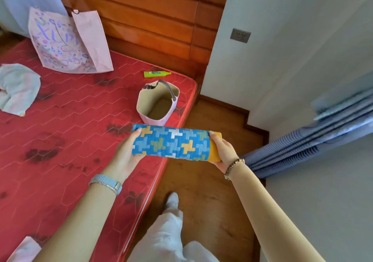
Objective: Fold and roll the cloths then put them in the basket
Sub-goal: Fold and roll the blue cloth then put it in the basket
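1. Both hands carry the rolled cloth [173, 143]: the left hand [126, 152] cups its left end from below, thumb on top, and the right hand [222, 150] grips the right end, where an orange-yellow lining shows.
2. Blue, with a pattern of stepped crosses, the roll lies level in the air, over the edge of the bed [80, 120] and the wooden floor [201, 181], just in front of the basket [158, 103].
3. It looks light and soft, a tight tube that would likely loosen if either end were let go; holding it at both ends, or with one hand around the middle, should keep the turns together.
4. The basket stands open near the corner of the bed, handle folded over its far rim, and what shows of its inside looks empty. Its mouth seems narrower than the roll is long, so I judge the roll must go in end first.
5. A pale crumpled cloth [18, 88] lies well apart at the left of the bed, not yet folded; another pale piece at the bottom left corner is cut off, so I cannot tell what it is.
6. Beyond the basket lies a green marker [157, 73]; a pink printed bag [68, 41] leans on the headboard.
7. The roll's underside and most of both palms are hidden.
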The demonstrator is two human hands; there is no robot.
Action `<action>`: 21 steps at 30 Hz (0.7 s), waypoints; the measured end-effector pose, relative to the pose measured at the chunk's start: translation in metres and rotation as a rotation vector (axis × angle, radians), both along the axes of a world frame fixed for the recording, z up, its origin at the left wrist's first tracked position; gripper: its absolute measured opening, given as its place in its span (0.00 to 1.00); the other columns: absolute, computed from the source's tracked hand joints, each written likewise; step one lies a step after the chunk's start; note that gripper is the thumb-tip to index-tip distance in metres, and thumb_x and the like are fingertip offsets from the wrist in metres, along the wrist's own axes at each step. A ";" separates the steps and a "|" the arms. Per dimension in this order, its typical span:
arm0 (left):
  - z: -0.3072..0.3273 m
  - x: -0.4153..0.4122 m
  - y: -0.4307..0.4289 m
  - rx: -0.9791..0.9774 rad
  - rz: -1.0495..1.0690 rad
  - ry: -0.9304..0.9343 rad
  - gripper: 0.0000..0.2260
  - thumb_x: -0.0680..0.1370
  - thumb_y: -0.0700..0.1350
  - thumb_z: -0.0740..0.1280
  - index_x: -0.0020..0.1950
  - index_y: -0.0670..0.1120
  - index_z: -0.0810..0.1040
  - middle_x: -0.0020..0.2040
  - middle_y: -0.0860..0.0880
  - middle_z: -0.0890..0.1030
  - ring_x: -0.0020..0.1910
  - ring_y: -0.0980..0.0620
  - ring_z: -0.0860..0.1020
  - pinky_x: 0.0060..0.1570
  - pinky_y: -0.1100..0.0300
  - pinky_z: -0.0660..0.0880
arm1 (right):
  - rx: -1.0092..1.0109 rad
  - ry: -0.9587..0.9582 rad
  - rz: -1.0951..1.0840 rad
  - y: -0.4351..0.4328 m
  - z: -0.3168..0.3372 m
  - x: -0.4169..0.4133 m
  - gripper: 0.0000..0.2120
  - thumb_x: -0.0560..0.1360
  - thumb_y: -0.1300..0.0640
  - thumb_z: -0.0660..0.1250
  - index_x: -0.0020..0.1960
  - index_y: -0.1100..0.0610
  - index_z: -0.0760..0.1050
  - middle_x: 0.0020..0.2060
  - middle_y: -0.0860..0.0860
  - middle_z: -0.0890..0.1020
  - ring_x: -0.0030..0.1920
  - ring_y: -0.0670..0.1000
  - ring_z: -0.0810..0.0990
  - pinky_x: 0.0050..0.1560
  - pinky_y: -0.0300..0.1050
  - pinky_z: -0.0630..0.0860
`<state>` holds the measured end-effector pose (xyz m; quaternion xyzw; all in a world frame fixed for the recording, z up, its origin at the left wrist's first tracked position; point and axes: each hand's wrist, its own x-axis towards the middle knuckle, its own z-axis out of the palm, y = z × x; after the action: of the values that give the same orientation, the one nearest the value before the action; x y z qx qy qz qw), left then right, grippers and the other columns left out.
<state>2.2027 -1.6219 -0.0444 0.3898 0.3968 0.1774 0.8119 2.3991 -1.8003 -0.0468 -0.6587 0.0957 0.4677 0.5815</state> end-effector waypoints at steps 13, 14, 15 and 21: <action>-0.011 0.063 0.080 0.030 0.027 -0.016 0.16 0.82 0.50 0.63 0.68 0.47 0.76 0.65 0.44 0.80 0.65 0.46 0.78 0.64 0.47 0.73 | 0.004 0.035 0.167 0.090 -0.003 0.086 0.22 0.75 0.47 0.70 0.64 0.54 0.70 0.56 0.55 0.83 0.54 0.55 0.84 0.56 0.57 0.80; -0.011 0.067 0.082 0.039 0.034 -0.005 0.15 0.82 0.50 0.63 0.67 0.47 0.77 0.64 0.44 0.81 0.65 0.46 0.78 0.64 0.47 0.72 | 0.007 0.046 0.182 0.094 -0.004 0.093 0.22 0.75 0.46 0.70 0.64 0.54 0.70 0.56 0.55 0.83 0.54 0.55 0.84 0.57 0.58 0.80; -0.013 0.072 0.085 0.048 0.039 0.003 0.15 0.82 0.50 0.64 0.67 0.48 0.78 0.64 0.44 0.81 0.65 0.46 0.78 0.65 0.46 0.72 | 0.009 0.056 0.199 0.100 -0.006 0.100 0.22 0.75 0.46 0.70 0.64 0.54 0.70 0.56 0.55 0.83 0.54 0.55 0.84 0.57 0.59 0.80; -0.029 0.107 0.094 0.031 0.129 0.006 0.19 0.80 0.54 0.66 0.68 0.48 0.76 0.65 0.44 0.80 0.66 0.46 0.77 0.70 0.44 0.68 | 0.027 0.070 0.304 0.132 -0.013 0.158 0.21 0.74 0.47 0.71 0.63 0.54 0.70 0.54 0.55 0.84 0.53 0.55 0.85 0.56 0.59 0.80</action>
<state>2.3101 -1.5281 -0.0736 0.3765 0.4206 0.2343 0.7915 2.5570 -1.6683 -0.0598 -0.6409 0.0086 0.5744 0.5092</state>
